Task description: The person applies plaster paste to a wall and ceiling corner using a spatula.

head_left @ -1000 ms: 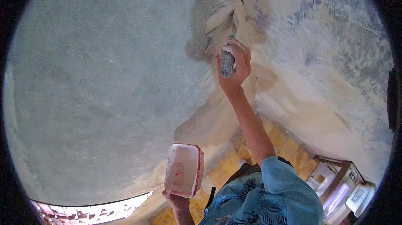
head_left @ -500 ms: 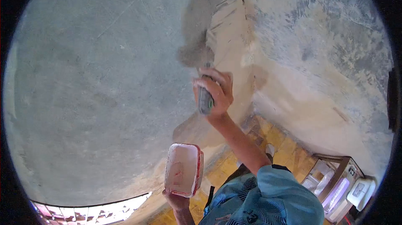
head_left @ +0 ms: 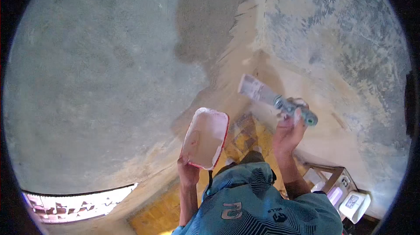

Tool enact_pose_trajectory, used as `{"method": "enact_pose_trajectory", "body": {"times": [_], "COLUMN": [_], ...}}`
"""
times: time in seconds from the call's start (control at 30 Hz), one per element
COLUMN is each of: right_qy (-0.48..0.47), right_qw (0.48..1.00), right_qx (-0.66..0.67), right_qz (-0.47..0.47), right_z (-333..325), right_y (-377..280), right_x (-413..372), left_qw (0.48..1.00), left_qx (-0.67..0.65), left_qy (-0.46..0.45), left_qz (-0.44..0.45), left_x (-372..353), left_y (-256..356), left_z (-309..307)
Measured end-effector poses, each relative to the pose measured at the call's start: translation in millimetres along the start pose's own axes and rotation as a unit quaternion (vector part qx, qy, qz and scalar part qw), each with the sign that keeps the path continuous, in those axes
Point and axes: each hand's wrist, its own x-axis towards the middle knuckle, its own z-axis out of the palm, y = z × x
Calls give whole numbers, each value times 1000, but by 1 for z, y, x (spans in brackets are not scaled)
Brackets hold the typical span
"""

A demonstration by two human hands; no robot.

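Note:
My left hand [head_left: 189,174] grips the lower left edge of a rectangular tub [head_left: 226,136] with a red rim, smeared inside with whitish paste. The tub is tilted so that its inside faces me. My right hand [head_left: 289,133] is closed around the dark, green-ended handle of a putty knife [head_left: 258,91]. Its pale-coated blade points up and left, apart from the tub and to its upper right. Behind both hands is a grey plastered wall [head_left: 109,82] with a beige coated strip [head_left: 234,55] along the corner.
A second wall [head_left: 332,51], patchy grey and white, meets the first at the corner. Yellow tiles [head_left: 162,198] cover the floor. At lower right stands a wooden-framed shelf [head_left: 332,176] beside a white device [head_left: 355,204]. A bright opening [head_left: 78,204] shows at lower left.
My right hand has drawn the putty knife off the grey wall, moving right and down, and turned its blade into view. The tub in my left hand has risen and shifted slightly right.

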Motion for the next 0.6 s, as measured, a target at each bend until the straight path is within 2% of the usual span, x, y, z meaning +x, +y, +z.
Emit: {"method": "enact_pose_trajectory", "body": {"times": [0.1, 0.2, 0.3, 0.4, 0.5, 0.6], "right_qy": [13, 14, -85, -86, -111, -76], "right_qw": [982, 982, 982, 987, 993, 993], "right_qx": [145, 131, 107, 86, 26, -71], "right_qz": [121, 137, 131, 103, 15, -57], "right_z": [-20, -8, -18, -15, -5, 3], "right_y": [-4, -3, 7, 11, 16, 30], "right_x": [47, 93, 135, 166, 189, 205], "left_qw": [998, 998, 999, 999, 999, 998], "left_qx": [-29, -29, -32, -31, -10, -34], "left_qy": [-47, -54, -36, -23, -16, -2], "left_qz": [4, 12, 22, 30, 40, 52], "left_x": [8, 11, 9, 8, 6, 3], "left_y": [-10, -21, -28, -34, -43, -52], "left_z": [20, 37, 52, 66, 76, 89]}}
